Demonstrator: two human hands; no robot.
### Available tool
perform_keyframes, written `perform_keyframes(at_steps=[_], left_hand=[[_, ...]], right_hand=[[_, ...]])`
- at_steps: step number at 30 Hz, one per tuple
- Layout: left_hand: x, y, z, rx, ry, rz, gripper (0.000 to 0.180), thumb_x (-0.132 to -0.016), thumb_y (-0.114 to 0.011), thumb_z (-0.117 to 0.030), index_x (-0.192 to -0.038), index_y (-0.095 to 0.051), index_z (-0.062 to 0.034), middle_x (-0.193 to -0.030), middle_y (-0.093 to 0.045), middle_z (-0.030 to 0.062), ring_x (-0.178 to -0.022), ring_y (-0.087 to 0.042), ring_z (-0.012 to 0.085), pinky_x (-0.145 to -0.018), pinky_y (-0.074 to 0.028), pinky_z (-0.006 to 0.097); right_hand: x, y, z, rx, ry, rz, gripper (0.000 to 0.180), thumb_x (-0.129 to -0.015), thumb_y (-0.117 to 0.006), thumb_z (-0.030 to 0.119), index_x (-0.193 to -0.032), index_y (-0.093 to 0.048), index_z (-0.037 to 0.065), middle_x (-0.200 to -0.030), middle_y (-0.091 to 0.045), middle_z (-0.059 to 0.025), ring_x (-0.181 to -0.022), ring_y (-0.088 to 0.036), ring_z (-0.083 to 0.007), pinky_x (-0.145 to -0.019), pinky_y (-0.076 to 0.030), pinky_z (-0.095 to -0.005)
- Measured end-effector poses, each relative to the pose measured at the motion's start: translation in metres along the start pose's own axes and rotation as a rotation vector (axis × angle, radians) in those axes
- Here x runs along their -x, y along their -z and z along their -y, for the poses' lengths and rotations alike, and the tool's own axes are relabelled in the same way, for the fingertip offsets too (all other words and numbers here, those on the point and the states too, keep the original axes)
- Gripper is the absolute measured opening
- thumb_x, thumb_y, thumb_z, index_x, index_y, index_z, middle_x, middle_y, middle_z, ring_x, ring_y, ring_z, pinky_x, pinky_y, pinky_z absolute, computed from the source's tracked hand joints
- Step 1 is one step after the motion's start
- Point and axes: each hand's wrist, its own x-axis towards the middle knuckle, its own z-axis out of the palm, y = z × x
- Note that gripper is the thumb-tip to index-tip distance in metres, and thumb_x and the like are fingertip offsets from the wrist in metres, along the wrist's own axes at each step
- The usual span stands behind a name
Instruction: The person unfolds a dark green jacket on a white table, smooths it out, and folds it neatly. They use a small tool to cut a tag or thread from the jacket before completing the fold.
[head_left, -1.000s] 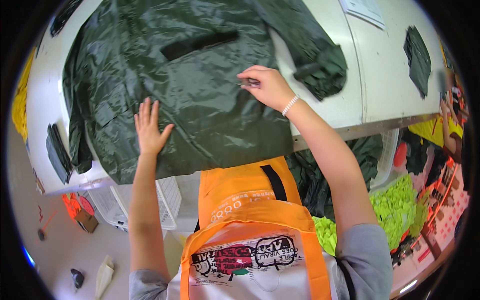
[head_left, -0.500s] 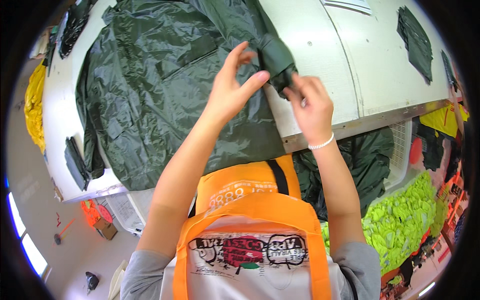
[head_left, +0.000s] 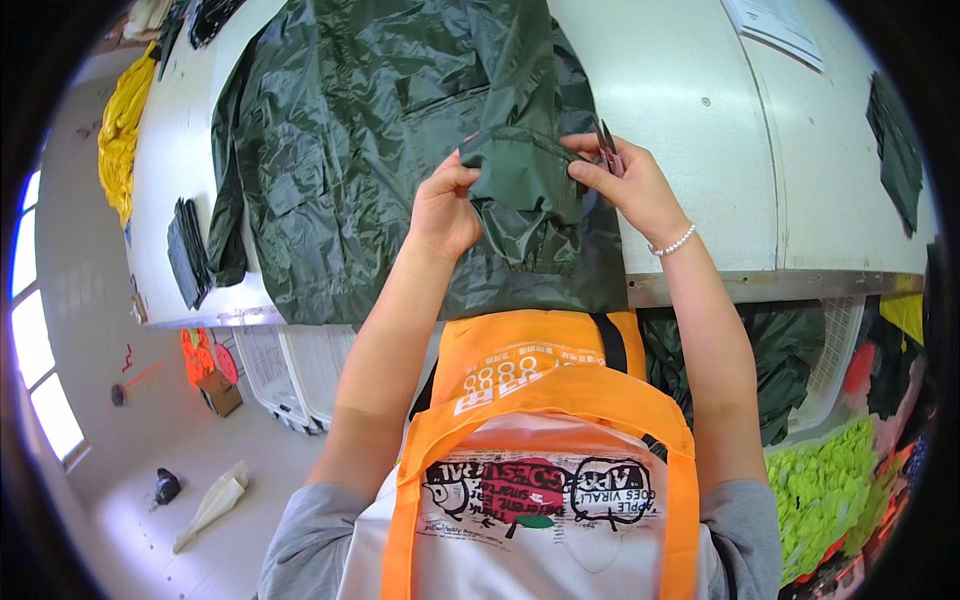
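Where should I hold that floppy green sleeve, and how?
Probably by both side edges near its end, one hand from each side: the sleeve looks limp and wide there. The left hand and right hand, which also carries snips, are at those edges.

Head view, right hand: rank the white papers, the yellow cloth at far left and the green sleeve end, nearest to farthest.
1. Sleeve end: just left of the right hand.
2. White papers: upper right, on the table.
3. Yellow cloth: far left, at the table's edge.
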Motion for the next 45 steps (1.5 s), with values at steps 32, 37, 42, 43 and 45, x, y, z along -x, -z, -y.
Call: perform_keyframes(at_steps=[32,37,42,43,45], left_hand=[[-0.008,-0.065,-0.009,-1.544,-0.594,0.301,0.01,-0.082,-0.064,-0.007,-0.088,-0.069,-0.0009,-0.081,-0.07,0.0058,-0.079,-0.063,0.0091,-0.075,-0.048,0.024],[-0.02,-0.059,-0.003,-1.416,-0.809,0.091,0.012,-0.08,-0.068,-0.01,-0.086,-0.069,0.0001,-0.074,-0.068,0.0056,-0.07,-0.06,0.0078,-0.068,-0.047,0.022],[-0.035,-0.044,-0.013,-1.372,-0.773,-0.023,0.014,-0.082,-0.067,-0.011,-0.086,-0.068,0.0021,-0.077,-0.068,0.0049,-0.071,-0.059,0.0078,-0.067,-0.047,0.023],[-0.036,-0.04,-0.01,-1.402,-0.819,-0.001,0.013,-0.082,-0.067,-0.011,-0.086,-0.068,0.0018,-0.077,-0.068,0.0048,-0.07,-0.059,0.0082,-0.067,-0.047,0.023],[-0.036,-0.038,-0.007,-1.397,-0.836,0.004,0.013,-0.082,-0.067,-0.011,-0.086,-0.069,0.0007,-0.078,-0.068,0.0052,-0.072,-0.06,0.0101,-0.068,-0.047,0.024]], right_hand=[[0.025,-0.008,0.051,-0.205,-0.116,-0.012,0.022,-0.089,-0.064,0.024,-0.089,-0.061,0.002,-0.074,-0.06,-0.0006,-0.052,-0.037,-0.0005,-0.044,-0.028,-0.0172],[0.03,-0.009,0.058,-0.168,-0.149,0.064,0.02,-0.088,-0.064,0.022,-0.087,-0.061,0.002,-0.078,-0.063,-0.0028,-0.052,-0.038,-0.0014,-0.045,-0.029,-0.0168],[0.047,-0.018,0.041,-0.207,-0.236,0.037,0.016,-0.09,-0.061,0.018,-0.088,-0.061,0.003,-0.08,-0.063,-0.0017,-0.052,-0.038,-0.0013,-0.047,-0.031,-0.0169],[0.046,-0.02,0.041,-0.212,-0.219,0.003,0.016,-0.09,-0.061,0.019,-0.089,-0.061,0.003,-0.08,-0.063,-0.0015,-0.052,-0.038,-0.0013,-0.047,-0.031,-0.017],[0.044,-0.023,0.04,-0.226,-0.186,-0.071,0.016,-0.09,-0.061,0.019,-0.089,-0.06,0.003,-0.079,-0.062,-0.0011,-0.053,-0.039,-0.0013,-0.048,-0.032,-0.0173]])
